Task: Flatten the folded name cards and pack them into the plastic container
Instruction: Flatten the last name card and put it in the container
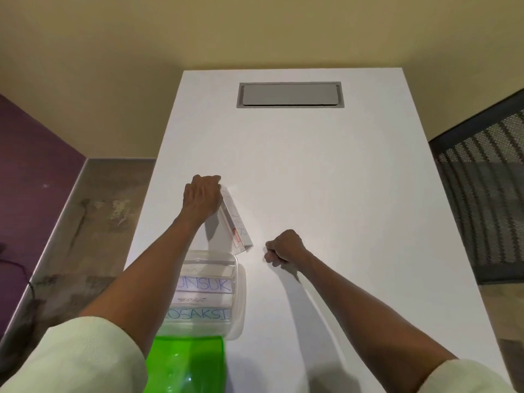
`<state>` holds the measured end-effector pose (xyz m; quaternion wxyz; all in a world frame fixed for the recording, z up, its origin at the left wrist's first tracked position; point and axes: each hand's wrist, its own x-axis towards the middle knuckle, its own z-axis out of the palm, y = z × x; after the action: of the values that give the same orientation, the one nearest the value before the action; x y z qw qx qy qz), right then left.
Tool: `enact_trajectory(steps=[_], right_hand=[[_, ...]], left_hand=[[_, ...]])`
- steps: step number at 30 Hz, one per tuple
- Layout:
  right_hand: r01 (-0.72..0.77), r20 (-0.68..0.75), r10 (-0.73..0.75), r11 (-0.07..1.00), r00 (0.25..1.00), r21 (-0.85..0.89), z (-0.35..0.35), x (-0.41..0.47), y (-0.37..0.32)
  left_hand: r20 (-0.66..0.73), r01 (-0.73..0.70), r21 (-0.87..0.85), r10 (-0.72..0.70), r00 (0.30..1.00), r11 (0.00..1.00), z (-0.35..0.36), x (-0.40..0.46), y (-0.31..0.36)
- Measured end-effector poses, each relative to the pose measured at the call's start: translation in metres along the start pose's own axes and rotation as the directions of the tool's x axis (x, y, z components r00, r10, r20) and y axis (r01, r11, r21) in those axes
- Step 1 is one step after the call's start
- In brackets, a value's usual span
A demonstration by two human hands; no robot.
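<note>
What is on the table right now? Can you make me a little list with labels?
left hand: grips the far end of a folded name card
folded name card: still tent-shaped, tilted, just beyond the container
right hand: curled in a fist, holding nothing, on the table
plastic container: clear, open, near the table's front edge
inside the container: flattened name cards with big blue letters
green lid: lies in front of the container
table: white, with a grey hatch at the far end
</note>
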<state>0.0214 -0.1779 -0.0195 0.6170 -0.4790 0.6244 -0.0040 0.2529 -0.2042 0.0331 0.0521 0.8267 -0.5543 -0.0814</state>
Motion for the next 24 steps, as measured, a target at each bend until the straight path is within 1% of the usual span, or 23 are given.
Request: enact_trajectory(steps=[3,5,7,9,12,14,19,22,24], right_hand=[[-0.155,0.182,0.132,0.98,0.974,0.121,0.006,0.009,-0.003],[-0.237,0.29,0.18,0.956,0.94,0.173,0.01,0.015,-0.005],[-0.293,0.378,0.203,0.935,0.903,0.198,0.014,0.02,-0.009],[-0.34,0.429,0.217,0.91,0.877,0.236,0.018,0.024,-0.013],[-0.374,0.443,0.224,0.883,0.868,0.284,0.024,0.029,-0.016],[-0.387,0.437,0.237,0.874,0.868,0.294,0.027,0.033,-0.016],[-0.423,0.439,0.268,0.853,0.857,0.305,0.03,0.039,-0.016],[-0.432,0.439,0.266,0.836,0.858,0.339,0.031,0.04,-0.017],[-0.435,0.425,0.267,0.821,0.865,0.368,0.032,0.041,-0.017]], left_hand=[[-0.047,-0.066,0.037,0.067,0.997,0.997,0.007,0.01,-0.003],[-0.058,-0.07,0.067,0.074,0.996,0.995,0.012,0.015,-0.005],[-0.033,-0.028,0.048,0.03,0.999,0.998,0.018,0.021,-0.006],[0.018,0.031,0.016,-0.031,0.999,0.999,0.023,0.026,-0.008],[0.078,0.135,-0.085,-0.129,0.989,0.987,0.03,0.033,-0.012],[0.099,0.183,-0.141,-0.17,0.981,0.973,0.033,0.037,-0.014],[0.094,0.246,-0.274,-0.229,0.969,0.93,0.04,0.043,-0.018],[0.09,0.254,-0.294,-0.237,0.967,0.922,0.043,0.043,-0.02],[0.074,0.271,-0.341,-0.262,0.962,0.9,0.045,0.043,-0.021]])
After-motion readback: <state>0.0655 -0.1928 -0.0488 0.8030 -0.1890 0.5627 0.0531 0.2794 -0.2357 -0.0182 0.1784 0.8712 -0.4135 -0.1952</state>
